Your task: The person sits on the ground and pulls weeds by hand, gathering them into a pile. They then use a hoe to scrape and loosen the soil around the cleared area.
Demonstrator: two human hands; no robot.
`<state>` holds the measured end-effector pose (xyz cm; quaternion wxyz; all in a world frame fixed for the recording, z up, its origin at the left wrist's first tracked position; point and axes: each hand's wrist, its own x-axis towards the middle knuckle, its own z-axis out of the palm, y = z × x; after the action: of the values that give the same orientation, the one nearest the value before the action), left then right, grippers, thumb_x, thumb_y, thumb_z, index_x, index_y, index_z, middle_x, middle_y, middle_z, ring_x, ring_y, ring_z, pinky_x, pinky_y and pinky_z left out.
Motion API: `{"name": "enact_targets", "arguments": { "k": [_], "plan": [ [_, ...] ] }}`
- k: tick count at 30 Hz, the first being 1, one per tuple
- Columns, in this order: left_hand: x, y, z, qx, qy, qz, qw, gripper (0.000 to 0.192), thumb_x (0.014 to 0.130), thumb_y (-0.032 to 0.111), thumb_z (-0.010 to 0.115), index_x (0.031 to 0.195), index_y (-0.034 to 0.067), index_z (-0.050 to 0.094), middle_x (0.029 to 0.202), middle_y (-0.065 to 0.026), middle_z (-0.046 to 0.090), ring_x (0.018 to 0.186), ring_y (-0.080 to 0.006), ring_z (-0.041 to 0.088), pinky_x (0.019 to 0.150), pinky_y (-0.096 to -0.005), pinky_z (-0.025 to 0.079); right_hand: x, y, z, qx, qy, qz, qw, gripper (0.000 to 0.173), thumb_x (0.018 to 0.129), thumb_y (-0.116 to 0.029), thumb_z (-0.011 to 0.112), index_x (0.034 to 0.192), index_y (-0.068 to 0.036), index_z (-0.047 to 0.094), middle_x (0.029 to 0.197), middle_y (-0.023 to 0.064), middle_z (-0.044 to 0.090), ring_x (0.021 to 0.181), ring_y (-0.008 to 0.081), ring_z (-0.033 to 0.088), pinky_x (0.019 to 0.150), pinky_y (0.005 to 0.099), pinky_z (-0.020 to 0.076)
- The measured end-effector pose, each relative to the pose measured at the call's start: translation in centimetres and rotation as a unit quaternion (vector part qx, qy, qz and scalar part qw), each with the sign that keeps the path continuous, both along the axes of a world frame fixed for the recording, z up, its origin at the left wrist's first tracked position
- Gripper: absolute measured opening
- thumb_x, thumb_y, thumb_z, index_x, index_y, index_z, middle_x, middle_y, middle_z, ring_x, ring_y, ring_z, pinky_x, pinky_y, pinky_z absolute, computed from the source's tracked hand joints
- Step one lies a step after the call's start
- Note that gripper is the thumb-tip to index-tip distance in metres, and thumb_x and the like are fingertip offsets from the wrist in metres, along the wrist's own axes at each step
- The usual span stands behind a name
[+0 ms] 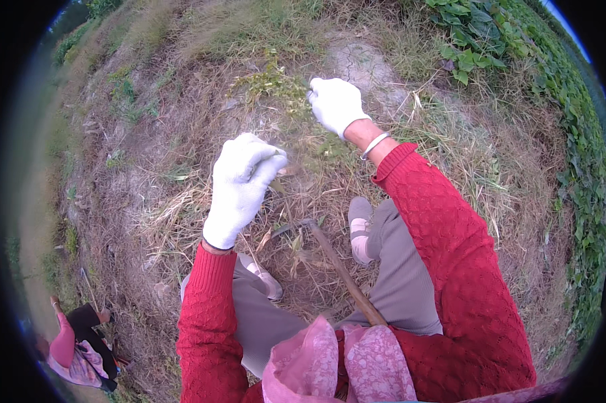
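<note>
My right hand, in a white knit glove, is closed in a fist at the edge of a leafy weed with small yellow-green leaves. Blurred foliage hangs beside and below those fingers. Lower and to the left, my left hand, gloved alike, has thumb and fingers pinched together. A bit of green leaf shows just under its fingertips. Between my feet lies the curved metal blade of a sickle-like tool. Its wooden handle slants back to my lap, untouched by either hand.
Dry cut grass and straw cover the soil around my shoes. Broad-leaved green vines line the right side. At the lower left, another person is low to the ground near a long thin handle.
</note>
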<state>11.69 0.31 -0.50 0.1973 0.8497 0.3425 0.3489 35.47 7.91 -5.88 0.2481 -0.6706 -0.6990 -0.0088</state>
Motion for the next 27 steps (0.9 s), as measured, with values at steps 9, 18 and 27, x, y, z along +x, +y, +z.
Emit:
{"name": "enact_targets", "arguments": {
  "k": [9, 18, 27],
  "plan": [
    [-2.6, 0.9, -1.3, 0.025, 0.34, 0.124, 0.932, 0.032, 0.095, 0.038, 0.068, 0.089, 0.006, 0.067, 0.074, -0.0122, 0.065, 0.079, -0.0303, 0.065, 0.075, -0.0416, 0.045, -1.3, 0.2, 0.9, 0.053, 0.232, 0.096, 0.967, 0.028, 0.098, -0.028, 0.059, 0.094, -0.002, 0.07, 0.091, 0.0185, 0.072, 0.09, 0.0379, 0.068, 0.085, 0.044, 0.0518],
    [0.8, 0.0, 0.2, -0.087, -0.212, 0.169, 0.959, 0.014, 0.094, 0.012, 0.073, 0.103, 0.005, 0.065, 0.081, -0.0009, 0.066, 0.068, -0.0068, 0.058, 0.064, -0.0248, 0.049, -3.8, 0.1, -0.3, 0.073, 0.189, 0.126, 0.971, 0.022, 0.096, -0.026, 0.062, 0.093, -0.005, 0.069, 0.089, 0.017, 0.072, 0.09, 0.0385, 0.068, 0.081, 0.0454, 0.0527],
    [3.3, 1.0, -1.4, -0.022, -0.023, 0.203, 0.979, 0.026, 0.088, 0.023, 0.074, 0.107, 0.006, 0.067, 0.093, -0.0144, 0.071, 0.076, -0.0322, 0.071, 0.068, -0.0398, 0.055, -5.5, -1.7, -1.2, 0.056, 0.129, 0.119, 0.983, 0.014, 0.086, -0.02, 0.07, 0.095, -0.009, 0.065, 0.079, 0.017, 0.069, 0.077, 0.0397, 0.07, 0.066, 0.0443, 0.0536]
  ]
}}
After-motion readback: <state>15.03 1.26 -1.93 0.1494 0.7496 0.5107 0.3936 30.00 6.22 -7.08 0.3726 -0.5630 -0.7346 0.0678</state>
